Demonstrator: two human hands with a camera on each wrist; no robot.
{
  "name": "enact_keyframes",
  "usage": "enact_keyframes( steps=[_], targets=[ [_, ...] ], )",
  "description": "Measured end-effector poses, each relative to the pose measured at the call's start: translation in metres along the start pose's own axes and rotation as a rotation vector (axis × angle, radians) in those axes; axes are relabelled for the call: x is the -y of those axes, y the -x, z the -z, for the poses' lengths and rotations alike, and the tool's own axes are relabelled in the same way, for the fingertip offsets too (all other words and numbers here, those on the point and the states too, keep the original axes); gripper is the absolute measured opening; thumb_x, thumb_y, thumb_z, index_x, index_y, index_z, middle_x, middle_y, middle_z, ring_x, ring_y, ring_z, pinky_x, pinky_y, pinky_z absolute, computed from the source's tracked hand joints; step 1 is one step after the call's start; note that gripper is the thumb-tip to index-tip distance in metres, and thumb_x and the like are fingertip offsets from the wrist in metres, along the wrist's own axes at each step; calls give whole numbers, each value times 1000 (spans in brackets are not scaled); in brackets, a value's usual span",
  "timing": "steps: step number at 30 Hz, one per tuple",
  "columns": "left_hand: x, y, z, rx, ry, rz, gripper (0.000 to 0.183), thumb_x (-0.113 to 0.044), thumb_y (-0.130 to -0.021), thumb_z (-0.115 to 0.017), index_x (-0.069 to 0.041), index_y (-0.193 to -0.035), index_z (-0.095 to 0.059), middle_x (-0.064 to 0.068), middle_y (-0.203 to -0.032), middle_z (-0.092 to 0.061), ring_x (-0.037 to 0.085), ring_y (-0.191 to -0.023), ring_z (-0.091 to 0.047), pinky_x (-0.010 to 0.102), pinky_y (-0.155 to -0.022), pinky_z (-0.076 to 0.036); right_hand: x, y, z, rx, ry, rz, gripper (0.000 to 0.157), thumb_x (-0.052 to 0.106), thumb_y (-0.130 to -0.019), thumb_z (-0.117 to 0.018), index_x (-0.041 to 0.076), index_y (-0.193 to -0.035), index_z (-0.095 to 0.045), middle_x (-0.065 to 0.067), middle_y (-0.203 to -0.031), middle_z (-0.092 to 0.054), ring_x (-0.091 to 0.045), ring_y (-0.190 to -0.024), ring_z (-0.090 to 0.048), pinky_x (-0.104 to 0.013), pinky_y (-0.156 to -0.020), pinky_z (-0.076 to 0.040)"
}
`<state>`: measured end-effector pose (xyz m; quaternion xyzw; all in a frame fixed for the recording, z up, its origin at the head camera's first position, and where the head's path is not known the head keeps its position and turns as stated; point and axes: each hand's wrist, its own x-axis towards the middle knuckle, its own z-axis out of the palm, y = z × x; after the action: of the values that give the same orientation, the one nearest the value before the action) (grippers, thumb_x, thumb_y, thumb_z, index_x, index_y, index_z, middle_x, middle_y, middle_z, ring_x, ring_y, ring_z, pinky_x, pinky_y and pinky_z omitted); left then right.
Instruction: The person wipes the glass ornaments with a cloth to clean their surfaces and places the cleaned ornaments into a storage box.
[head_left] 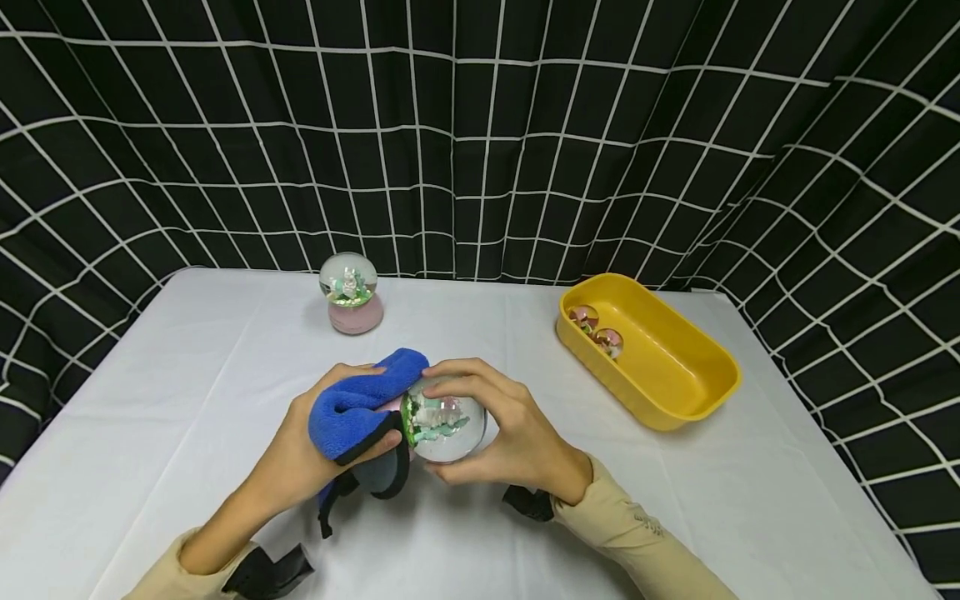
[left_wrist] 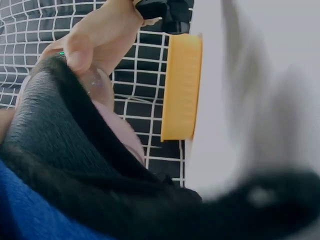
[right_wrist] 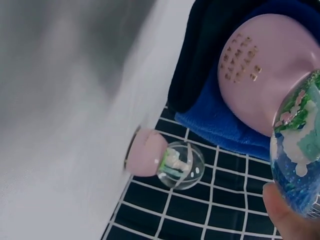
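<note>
My right hand [head_left: 506, 421] grips the clear globe of a snow globe [head_left: 448, 429] lying on its side above the table, fingers over the top and thumb below. Around its pink base [right_wrist: 267, 70], my left hand [head_left: 303, 454] holds a blue cloth [head_left: 348, 412] with a dark grey side and black edging. In the right wrist view the base carries gold lettering, and a fingertip [right_wrist: 280, 205] rests by the glass. Much of the base is hidden by the cloth in the head view.
A second snow globe [head_left: 352, 296] on a pink base stands upright at the back left. On the right sits a yellow tray [head_left: 675, 379] with two small glass balls [head_left: 609, 342] at its left side. Black gridded curtain [head_left: 480, 150] surrounds the white table [head_left: 225, 367].
</note>
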<state>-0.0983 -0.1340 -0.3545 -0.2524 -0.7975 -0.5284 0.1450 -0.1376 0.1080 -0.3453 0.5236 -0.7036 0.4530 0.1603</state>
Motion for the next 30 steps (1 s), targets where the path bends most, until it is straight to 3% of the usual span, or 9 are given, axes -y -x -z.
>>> enact_keyframes(
  steps=[2, 5, 8, 13, 16, 19, 24, 26, 30],
  targets=[
    [0, -1, 0, -28, 8, -6, 55, 3, -78, -81, -12, -126, -61, 4, -121, -68, 4, -117, -62, 14, -96, -49, 0, 0, 0, 0, -1, 9, 73, 8, -58, -93, 6, -122, -59, -16, -129, -60, -26, -120, -60, -35, -101, -52],
    [2, -2, 1, -18, 46, 19, 52, 5, -82, -76, -10, -129, -60, -2, -123, -66, 2, -118, -60, 14, -97, -47, 0, 0, -1, -2, 0, 20, 72, 8, -58, -93, 5, -122, -59, -17, -128, -60, -26, -120, -61, -35, -102, -52],
    [5, -3, 5, 57, 146, 26, 58, 6, -83, -73, -9, -137, -56, -4, -134, -61, 4, -125, -55, 15, -104, -42, 0, 0, 0, -24, -1, 25, 71, 8, -58, -93, 5, -121, -59, -17, -127, -61, -26, -119, -61, -35, -102, -52],
    [10, -7, 12, 229, 474, -38, 72, 11, -83, -67, 0, -149, -40, 16, -152, -46, 20, -139, -47, 24, -115, -37, 0, 0, 2, -89, -22, 35, 71, 7, -55, -93, 3, -118, -60, -18, -125, -62, -27, -118, -61, -36, -102, -52],
    [11, -7, 12, 266, 570, -68, 76, 11, -81, -68, 5, -149, -35, 20, -153, -42, 22, -141, -46, 26, -114, -38, 0, 0, 2, -101, -32, 41, 72, 7, -54, -93, 2, -118, -59, -19, -125, -61, -27, -118, -61, -36, -102, -52],
    [10, -8, 9, 233, 585, -117, 77, 14, -77, -69, 10, -147, -36, 21, -151, -45, 23, -139, -48, 27, -114, -38, 0, -1, 2, -97, -30, 23, 76, 7, -54, -93, 2, -121, -57, -19, -127, -60, -27, -119, -60, -36, -102, -52],
    [1, -9, 7, 81, 469, -189, 79, 11, -70, -77, 10, -141, -45, 11, -143, -56, 16, -128, -55, 23, -110, -40, -1, 0, 2, -90, -6, -112, 93, 10, -53, -95, 0, -134, -49, -17, -133, -56, -27, -118, -60, -31, -91, -57],
    [-2, -7, 6, 22, 387, -214, 77, 4, -72, -82, 10, -140, -46, 6, -140, -55, 12, -124, -55, 20, -106, -41, -1, 0, 3, -91, 3, -199, 97, 12, -53, -96, 1, -137, -48, -15, -133, -57, -24, -112, -63, -28, -83, -59],
    [-2, -6, 5, -23, 345, -279, 80, -9, -78, -84, 17, -138, -37, 2, -140, -50, 10, -123, -55, 18, -103, -44, 0, 0, 3, -71, -1, -325, 96, 10, -55, -96, 6, -139, -48, -12, -129, -60, -18, -96, -70, -27, -76, -60]
  ],
)
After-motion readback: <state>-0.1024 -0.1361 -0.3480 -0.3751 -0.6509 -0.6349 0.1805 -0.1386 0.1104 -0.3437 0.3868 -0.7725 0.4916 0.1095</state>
